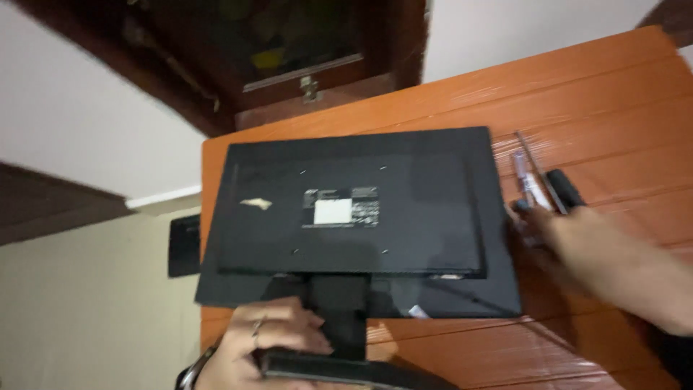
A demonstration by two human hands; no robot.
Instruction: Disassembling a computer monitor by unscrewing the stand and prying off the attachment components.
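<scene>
A black monitor (357,217) lies face down on the orange desk (613,94), its back panel up and its stand (339,325) pointing toward the near edge. The left hand (271,336) grips the stand's base at the near side, fingers curled over it. The right hand (585,242) reaches to the right of the monitor, where two screwdrivers (538,173) lie on the desk; the motion blur hides whether its fingers have closed on one, so I cannot tell. The hands are well apart, one at each side of the monitor. The stand appears attached to the back panel and the panel itself looks closed, with its screw holes visible around the label (339,209). Judging by that, any work on the back has barely begun.
</scene>
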